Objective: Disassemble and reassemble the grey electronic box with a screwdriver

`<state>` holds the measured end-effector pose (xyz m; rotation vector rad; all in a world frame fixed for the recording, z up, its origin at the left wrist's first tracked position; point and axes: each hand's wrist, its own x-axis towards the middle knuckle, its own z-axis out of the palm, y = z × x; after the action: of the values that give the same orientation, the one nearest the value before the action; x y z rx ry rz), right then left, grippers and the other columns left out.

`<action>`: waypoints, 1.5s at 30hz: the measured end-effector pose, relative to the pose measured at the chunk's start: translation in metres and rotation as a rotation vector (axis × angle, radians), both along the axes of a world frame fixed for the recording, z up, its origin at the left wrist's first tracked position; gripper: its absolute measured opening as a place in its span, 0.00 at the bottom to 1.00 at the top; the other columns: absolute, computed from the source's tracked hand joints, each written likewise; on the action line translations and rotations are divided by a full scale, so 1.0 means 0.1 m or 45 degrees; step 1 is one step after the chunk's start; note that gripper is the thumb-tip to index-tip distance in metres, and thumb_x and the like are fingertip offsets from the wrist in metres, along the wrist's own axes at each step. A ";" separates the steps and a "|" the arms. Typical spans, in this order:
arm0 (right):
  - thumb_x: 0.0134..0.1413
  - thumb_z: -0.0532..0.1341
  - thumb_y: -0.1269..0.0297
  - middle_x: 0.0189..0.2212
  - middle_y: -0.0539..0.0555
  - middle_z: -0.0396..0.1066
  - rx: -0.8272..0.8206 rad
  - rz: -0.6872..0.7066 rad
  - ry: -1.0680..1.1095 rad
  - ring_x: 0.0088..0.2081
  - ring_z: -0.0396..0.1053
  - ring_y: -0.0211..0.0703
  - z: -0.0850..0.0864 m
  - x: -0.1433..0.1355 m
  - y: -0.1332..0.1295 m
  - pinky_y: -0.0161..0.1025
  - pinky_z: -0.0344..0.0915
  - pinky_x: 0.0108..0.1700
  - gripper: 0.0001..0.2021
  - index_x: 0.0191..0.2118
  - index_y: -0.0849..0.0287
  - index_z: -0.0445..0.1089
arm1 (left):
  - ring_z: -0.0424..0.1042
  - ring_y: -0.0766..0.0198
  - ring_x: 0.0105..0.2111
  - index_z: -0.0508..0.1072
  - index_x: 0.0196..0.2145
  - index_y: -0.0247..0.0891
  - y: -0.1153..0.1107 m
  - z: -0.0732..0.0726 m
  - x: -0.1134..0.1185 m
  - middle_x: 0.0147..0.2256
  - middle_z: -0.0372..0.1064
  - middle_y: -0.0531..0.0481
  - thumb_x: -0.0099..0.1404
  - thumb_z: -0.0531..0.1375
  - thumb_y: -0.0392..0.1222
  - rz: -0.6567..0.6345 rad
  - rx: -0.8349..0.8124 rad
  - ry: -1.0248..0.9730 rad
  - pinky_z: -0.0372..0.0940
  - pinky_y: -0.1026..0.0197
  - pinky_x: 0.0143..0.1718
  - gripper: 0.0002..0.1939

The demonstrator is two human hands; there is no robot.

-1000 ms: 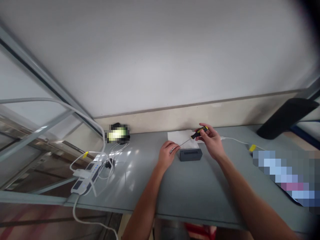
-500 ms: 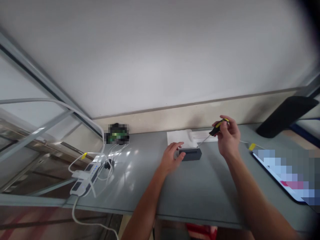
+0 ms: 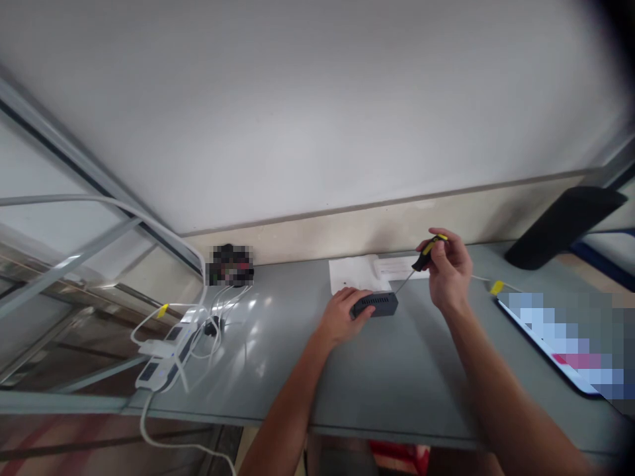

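A dark grey vented box point(image 3: 383, 305) rests on the grey table. My left hand point(image 3: 343, 316) grips its left end, fingers over the top and thumb on the front side. In my right hand point(image 3: 450, 268) is a screwdriver point(image 3: 425, 254) with a black and yellow handle. Its thin shaft slants down to the left, and the tip is at the upper right corner of the box. Whether the tip sits in a screw is too small to tell. Just behind the box lies a white paper point(image 3: 350, 272) with a small dark speck on it.
A white power strip point(image 3: 163, 360) with tangled cables stands at the left, near a blurred-out dark object point(image 3: 231, 264). At the right are a tablet-like screen point(image 3: 560, 344) and a leaning black panel point(image 3: 565, 228). A wall closes off the table's back point(image 3: 297, 239).
My left hand has closed from a loose, spread pose onto the left end of the box. The screwdriver stays at the box's right corner. The white paper is now less covered by my fingers.
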<state>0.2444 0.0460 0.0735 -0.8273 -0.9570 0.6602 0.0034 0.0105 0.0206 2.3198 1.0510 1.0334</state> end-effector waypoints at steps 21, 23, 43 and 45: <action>0.60 0.65 0.49 0.30 0.51 0.72 0.025 -0.031 0.001 0.28 0.68 0.38 0.01 -0.02 0.00 0.33 0.58 0.22 0.17 0.50 0.51 0.73 | 0.76 0.54 0.47 0.75 0.54 0.43 0.00 -0.02 0.00 0.46 0.78 0.43 0.72 0.60 0.50 0.018 -0.023 0.017 0.71 0.48 0.55 0.16; 0.60 0.65 0.49 0.30 0.51 0.72 0.029 -0.036 -0.003 0.28 0.67 0.38 0.01 -0.02 0.00 0.33 0.58 0.22 0.16 0.50 0.51 0.73 | 0.76 0.54 0.47 0.76 0.54 0.43 0.00 -0.02 0.00 0.46 0.78 0.44 0.72 0.61 0.50 0.023 -0.022 0.015 0.71 0.48 0.55 0.17; 0.61 0.65 0.51 0.30 0.51 0.72 0.036 -0.012 -0.029 0.26 0.64 0.37 0.06 -0.05 -0.05 0.35 0.58 0.24 0.16 0.50 0.51 0.74 | 0.75 0.55 0.48 0.75 0.54 0.43 0.00 -0.02 0.00 0.46 0.77 0.43 0.72 0.60 0.50 0.004 -0.042 0.009 0.71 0.49 0.54 0.17; 0.61 0.65 0.51 0.30 0.51 0.72 0.040 -0.017 -0.043 0.26 0.64 0.37 0.06 -0.05 -0.05 0.35 0.58 0.24 0.16 0.50 0.51 0.74 | 0.75 0.55 0.48 0.75 0.54 0.43 0.01 -0.04 0.00 0.46 0.77 0.43 0.72 0.61 0.50 0.011 -0.047 0.011 0.71 0.49 0.54 0.17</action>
<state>0.2394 0.0405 0.0794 -0.8189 -0.9892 0.6200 0.0031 0.0111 0.0171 2.2947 1.0753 0.9998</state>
